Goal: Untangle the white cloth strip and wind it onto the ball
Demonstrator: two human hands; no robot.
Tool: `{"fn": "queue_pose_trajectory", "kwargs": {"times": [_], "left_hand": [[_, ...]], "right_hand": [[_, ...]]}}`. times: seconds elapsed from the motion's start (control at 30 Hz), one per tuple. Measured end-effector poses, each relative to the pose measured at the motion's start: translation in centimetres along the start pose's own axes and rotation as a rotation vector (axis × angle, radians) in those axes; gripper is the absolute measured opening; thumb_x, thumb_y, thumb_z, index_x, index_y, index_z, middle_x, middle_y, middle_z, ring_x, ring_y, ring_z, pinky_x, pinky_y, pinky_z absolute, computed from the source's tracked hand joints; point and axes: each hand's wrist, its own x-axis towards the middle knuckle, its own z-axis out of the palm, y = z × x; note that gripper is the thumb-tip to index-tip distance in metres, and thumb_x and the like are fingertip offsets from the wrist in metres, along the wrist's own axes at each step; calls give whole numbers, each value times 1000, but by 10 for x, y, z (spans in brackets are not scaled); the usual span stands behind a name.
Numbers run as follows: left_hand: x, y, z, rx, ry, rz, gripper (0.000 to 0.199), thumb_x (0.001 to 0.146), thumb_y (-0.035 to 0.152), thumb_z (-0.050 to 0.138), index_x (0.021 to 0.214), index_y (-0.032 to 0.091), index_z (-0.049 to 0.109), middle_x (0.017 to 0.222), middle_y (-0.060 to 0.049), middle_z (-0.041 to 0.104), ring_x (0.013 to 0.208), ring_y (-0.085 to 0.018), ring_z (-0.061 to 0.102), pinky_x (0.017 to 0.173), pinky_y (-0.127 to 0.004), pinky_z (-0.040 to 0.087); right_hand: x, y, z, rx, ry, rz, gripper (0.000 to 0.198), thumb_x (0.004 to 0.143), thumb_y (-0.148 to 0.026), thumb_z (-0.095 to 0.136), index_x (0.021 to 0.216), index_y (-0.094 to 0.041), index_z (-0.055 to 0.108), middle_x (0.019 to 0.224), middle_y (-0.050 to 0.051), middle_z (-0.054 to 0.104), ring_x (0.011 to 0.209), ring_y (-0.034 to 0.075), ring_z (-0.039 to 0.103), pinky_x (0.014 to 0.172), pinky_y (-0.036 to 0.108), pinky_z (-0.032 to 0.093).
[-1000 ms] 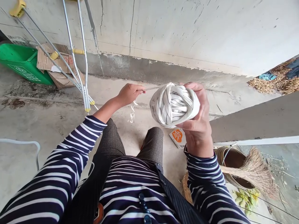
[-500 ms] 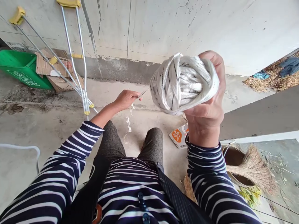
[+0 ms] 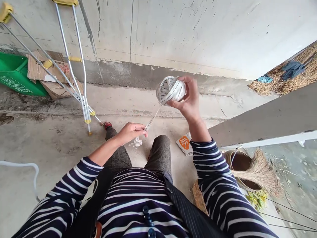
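Note:
My right hand [image 3: 189, 97] grips a ball of flat white cord [image 3: 170, 90] with thin dark lines along it, held out in front of the wall. From the underside of the ball a stretch of cord [image 3: 154, 119] runs down taut to my left hand [image 3: 133, 131]. Thumb and fingers of that hand pinch it above my knees. Below the pinch dangles a knotted, frayed cord end [image 3: 137, 142]. The palm side of my right hand is hidden behind the ball.
Two metal crutches [image 3: 83, 89] with yellow pads lean at the left, by a cardboard box [image 3: 53, 74] and a green bin [image 3: 18, 74]. An orange-and-white carton [image 3: 184, 144] lies right of my knees. A straw broom [image 3: 262, 175] rests across a basket [image 3: 239, 162] at the right.
My right hand has moved the ball away from the camera, lower and to the left. My left hand has come down, still pinching the cord, and the dangling end has swung up shorter.

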Motion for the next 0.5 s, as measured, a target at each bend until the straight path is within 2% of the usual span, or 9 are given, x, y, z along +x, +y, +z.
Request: {"fn": "queue_pose_trajectory", "kwargs": {"times": [0.07, 0.17, 0.3, 0.4, 0.5], "left_hand": [[-10, 0, 2, -39, -13, -24, 26, 90, 35, 64, 83, 13, 76, 90, -8, 75, 90, -20, 67, 84, -29, 45], [-18, -10, 4, -230, 7, -73, 26, 91, 37, 67, 85, 12, 74, 84, -9, 73, 87, -20, 67, 85, -30, 46], [-17, -37, 5, -589, 54, -224, 28, 87, 38, 73, 97, 12, 68, 63, -1, 61, 62, -14, 60, 75, -30, 48], [-12, -51, 7, -701, -26, -309, 40, 84, 34, 76, 115, 14, 63, 61, 3, 60, 49, -9, 53, 69, -28, 49], [-9, -50, 10, -659, -198, -339, 55, 84, 32, 76, 133, 18, 55, 67, 1, 66, 45, -8, 53, 62, -27, 49]], "right_hand": [[-7, 11, 10, 85, 57, 43, 73, 60, -47, 88, 123, -30, 54, 133, 7, 53, 136, 32, 46, 105, 52, 50], [-12, 17, 19, 281, 151, 109, 69, 61, -50, 88, 117, -29, 54, 121, 5, 60, 121, 29, 58, 104, 51, 51], [-10, 11, 19, 434, 186, 180, 70, 60, -50, 90, 114, -29, 52, 113, 2, 63, 109, 26, 64, 101, 52, 54], [-8, 0, 16, 436, 147, 145, 73, 58, -53, 91, 115, -28, 53, 115, 3, 63, 111, 27, 63, 104, 54, 52], [-6, -11, 16, 375, 111, 66, 78, 53, -56, 92, 116, -29, 54, 120, 4, 62, 119, 29, 60, 109, 55, 47]]}}
